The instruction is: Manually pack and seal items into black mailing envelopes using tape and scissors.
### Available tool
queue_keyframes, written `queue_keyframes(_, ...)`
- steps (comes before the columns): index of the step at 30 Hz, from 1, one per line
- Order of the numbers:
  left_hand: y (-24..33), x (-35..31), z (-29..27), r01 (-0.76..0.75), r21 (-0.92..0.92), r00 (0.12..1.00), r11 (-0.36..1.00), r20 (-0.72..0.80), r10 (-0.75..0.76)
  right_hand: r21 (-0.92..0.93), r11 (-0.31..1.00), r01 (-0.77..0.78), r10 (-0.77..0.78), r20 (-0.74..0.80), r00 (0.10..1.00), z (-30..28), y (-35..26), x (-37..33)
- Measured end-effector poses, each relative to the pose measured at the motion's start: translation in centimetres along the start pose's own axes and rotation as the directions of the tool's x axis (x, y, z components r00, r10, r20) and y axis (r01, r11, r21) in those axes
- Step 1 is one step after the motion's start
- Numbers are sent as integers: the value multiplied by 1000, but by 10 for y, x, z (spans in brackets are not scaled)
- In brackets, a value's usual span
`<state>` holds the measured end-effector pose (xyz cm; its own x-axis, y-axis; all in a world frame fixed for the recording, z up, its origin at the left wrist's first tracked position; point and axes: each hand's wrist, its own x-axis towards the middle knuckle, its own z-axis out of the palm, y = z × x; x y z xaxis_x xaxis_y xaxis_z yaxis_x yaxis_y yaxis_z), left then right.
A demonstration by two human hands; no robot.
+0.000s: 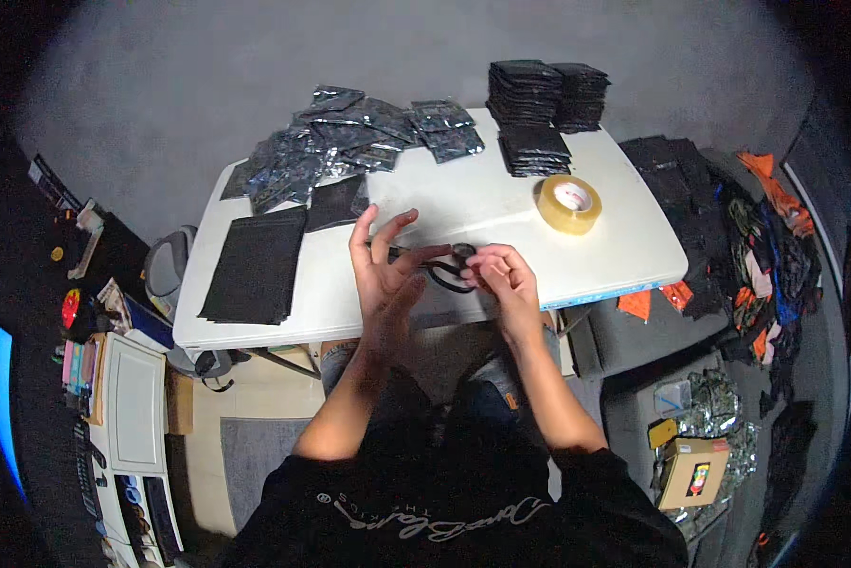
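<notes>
Frame centre, at the near edge of the white table: black-handled scissors lie between both hands. Right hand curled closed around the scissor handles. Left hand spread open, fingers splayed, thumb touching the blade end. Tape roll right of centre; black sheet stack left.

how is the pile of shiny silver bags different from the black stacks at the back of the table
The silver foil bags lie loose, spread out and overlapping at all angles; the black stacks are squared up in neat, tall piles. The bags are glossy, crinkled and reflective; the stacks look matte and dark. The bags sit at the far left; the stacks at the far right, behind the tape roll. Both rest on the white table.
</notes>
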<state>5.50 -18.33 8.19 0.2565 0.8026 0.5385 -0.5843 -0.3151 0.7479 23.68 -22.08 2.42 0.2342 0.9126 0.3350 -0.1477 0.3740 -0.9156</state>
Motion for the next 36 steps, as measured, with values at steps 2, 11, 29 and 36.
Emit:
queue_keyframes(2, -5, -1, 16, 28, -7, 999, 1000, 27, -28, 346, 938, -25, 54, -74, 996, 1, -8, -10)
queue_keyframes(11, -45, -3, 57, 69, 28, 987, 997, 144, -72, 335, 937, 97, 15, -318, 948, -32, 1, -18)
queue_keyframes(29, -152, 24, 102, 284, 39, 920, 958, 269, -284, 97, 981, 171, -58, -688, 723, -174, 36, -69)
queue_keyframes(36, -159, 22, 99, 384, 96, 875, 918, 279, -395, 69, 991, 114, -34, -695, 719, -188, 62, -76)
